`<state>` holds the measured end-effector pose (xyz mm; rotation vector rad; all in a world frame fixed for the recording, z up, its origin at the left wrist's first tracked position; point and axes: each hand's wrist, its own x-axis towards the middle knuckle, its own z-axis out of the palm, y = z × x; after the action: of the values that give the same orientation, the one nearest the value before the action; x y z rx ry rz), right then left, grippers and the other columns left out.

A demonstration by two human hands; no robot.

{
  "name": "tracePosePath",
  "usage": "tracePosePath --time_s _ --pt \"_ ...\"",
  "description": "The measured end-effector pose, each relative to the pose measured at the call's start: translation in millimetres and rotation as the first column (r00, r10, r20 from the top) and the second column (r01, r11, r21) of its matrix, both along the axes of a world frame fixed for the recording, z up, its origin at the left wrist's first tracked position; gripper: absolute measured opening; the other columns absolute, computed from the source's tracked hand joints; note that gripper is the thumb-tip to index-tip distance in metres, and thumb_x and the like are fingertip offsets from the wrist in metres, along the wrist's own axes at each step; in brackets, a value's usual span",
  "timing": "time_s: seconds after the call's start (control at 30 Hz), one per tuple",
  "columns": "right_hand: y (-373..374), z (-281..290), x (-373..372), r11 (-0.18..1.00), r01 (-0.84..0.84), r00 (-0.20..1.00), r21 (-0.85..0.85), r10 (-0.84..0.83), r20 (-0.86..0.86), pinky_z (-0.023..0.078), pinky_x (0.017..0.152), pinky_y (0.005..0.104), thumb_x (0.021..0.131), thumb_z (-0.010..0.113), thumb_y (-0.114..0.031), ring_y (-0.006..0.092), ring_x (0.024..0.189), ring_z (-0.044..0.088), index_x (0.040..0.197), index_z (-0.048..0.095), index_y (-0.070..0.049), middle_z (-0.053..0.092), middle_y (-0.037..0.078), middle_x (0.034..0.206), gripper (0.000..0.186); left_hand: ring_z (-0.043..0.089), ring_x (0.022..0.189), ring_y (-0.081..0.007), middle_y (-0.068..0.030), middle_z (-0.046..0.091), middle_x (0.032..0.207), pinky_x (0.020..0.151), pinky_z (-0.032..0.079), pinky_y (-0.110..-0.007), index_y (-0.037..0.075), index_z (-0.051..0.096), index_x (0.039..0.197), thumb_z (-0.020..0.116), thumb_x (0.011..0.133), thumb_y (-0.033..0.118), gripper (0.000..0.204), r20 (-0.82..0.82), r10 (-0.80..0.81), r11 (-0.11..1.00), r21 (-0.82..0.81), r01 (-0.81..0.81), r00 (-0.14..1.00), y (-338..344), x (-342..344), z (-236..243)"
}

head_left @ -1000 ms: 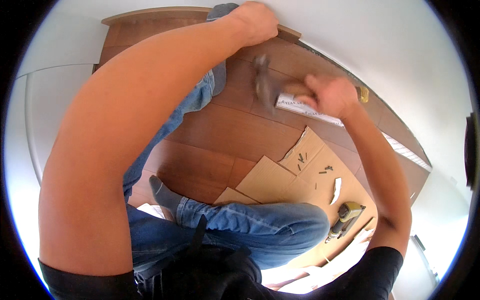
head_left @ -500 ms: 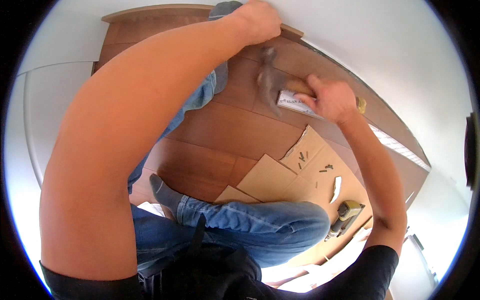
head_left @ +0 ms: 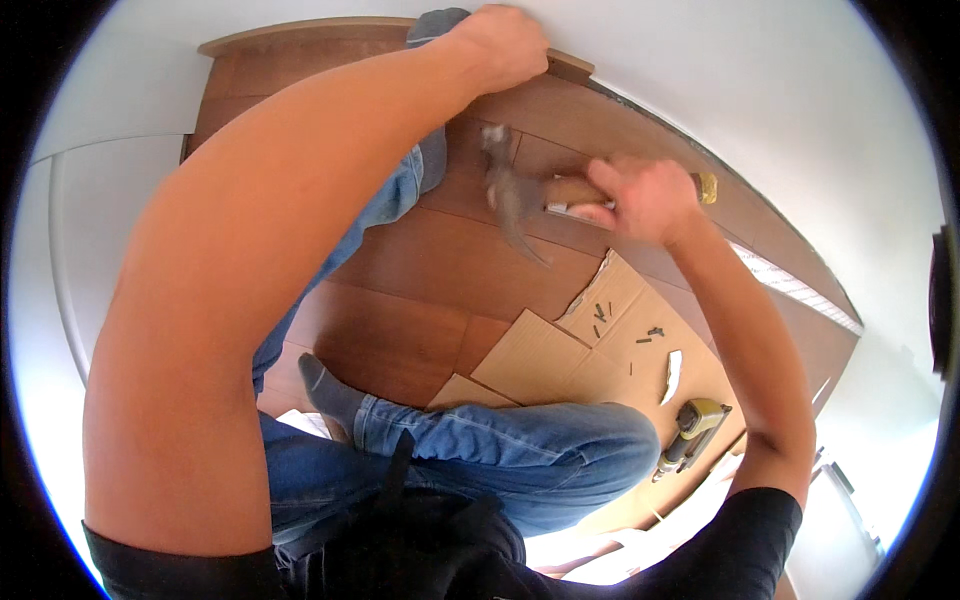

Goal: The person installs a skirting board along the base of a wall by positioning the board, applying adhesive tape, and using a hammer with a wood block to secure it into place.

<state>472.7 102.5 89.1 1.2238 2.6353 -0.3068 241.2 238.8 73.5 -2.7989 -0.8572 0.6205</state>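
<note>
My right hand (head_left: 650, 200) grips the wooden handle of a claw hammer (head_left: 508, 195). The hammer is in the air over the floor, its metal head pointing left and slightly blurred. Up at the wall, my left hand (head_left: 507, 48) is closed beside the end of a brown skirting strip (head_left: 570, 66); its fingers are turned away, so what they hold is hidden. The strip runs along the foot of the wall behind my left hand and foot. Under the right hand, a white printed piece (head_left: 556, 207) is mostly covered.
Brown wooden floorboards (head_left: 400, 270) surround me. A cardboard sheet (head_left: 540, 355) bears several small dark fasteners (head_left: 600, 318), a torn white scrap (head_left: 672, 377) and a green-and-black nail gun (head_left: 692, 435). A long white printed strip (head_left: 795, 285) lies near the right wall. My bent leg (head_left: 520, 440) crosses in front.
My right hand has carried the hammer left and a little downward, its head now turned and clear of the white piece. My left hand has shifted slightly left along the wall.
</note>
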Motion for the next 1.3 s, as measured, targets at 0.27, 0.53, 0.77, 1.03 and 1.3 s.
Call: tracePosePath --time_s 0.27,0.53,0.77,1.03,1.3 --pt "2 -3 2 0.999 0.036 0.999 -0.036 -0.036 0.015 0.057 0.071 0.0499 0.097 0.052 -0.068 0.0390 0.083 0.071 0.109 0.061 -0.015 0.073 0.015 0.089 0.054 0.074 0.102 -0.0267 -0.0070 0.078 0.106 0.083 0.060 -0.043 0.013 0.081 0.100 0.057 0.097 0.017 0.025 -0.014 0.005 1.000 -0.002 -0.005 1.000 3 -2 2" --pt "13 -5 7 0.944 0.331 0.939 0.012 -0.330 0.095 0.058 0.066 0.0455 0.097 0.052 -0.067 0.0340 0.078 0.072 0.107 0.062 -0.016 0.071 0.010 0.085 0.053 0.074 0.101 -0.0266 -0.0070 0.078 0.106 0.083 0.060 -0.043 0.013 0.081 0.101 0.057 0.097 0.017 0.025 -0.023 0.021 0.998 -0.051 -0.022 1.000 4 1 5" --pt "16 -13 11 0.927 0.375 0.912 0.023 -0.373 0.169 0.058 0.066 0.0471 0.098 0.053 -0.065 0.0356 0.076 0.071 0.106 0.061 -0.015 0.071 0.012 0.080 0.052 0.073 0.105 -0.0261 -0.0066 0.078 0.109 0.084 0.060 -0.042 0.013 0.081 0.102 0.057 0.097 0.017 0.025 -0.077 -0.011 1.000 0.013 0.012 0.997 -1 9 6" --pt "14 -7 3 0.917 0.399 0.910 0.013 -0.398 0.118 0.059 0.068 0.0473 0.097 0.053 -0.068 0.0366 0.080 0.073 0.109 0.063 -0.014 0.074 0.017 0.086 0.056 0.074 0.104 -0.0262 -0.0064 0.078 0.108 0.084 0.060 -0.042 0.013 0.081 0.102 0.056 0.098 0.017 0.026 -0.028 0.015 0.999 -0.037 -0.016 1.000 3 3 2" --pt "7 -7 9 0.906 0.423 0.904 -0.007 -0.422 0.065 0.058 0.070 0.0502 0.098 0.050 -0.068 0.0415 0.082 0.071 0.113 0.059 -0.011 0.073 0.020 0.088 0.060 0.076 0.096 -0.0283 -0.0067 0.079 0.098 0.078 0.063 -0.042 0.012 0.081 0.093 0.065 0.090 0.013 0.017 0.109 0.023 0.997 0.071 -0.031 0.994 -3 -1 13"
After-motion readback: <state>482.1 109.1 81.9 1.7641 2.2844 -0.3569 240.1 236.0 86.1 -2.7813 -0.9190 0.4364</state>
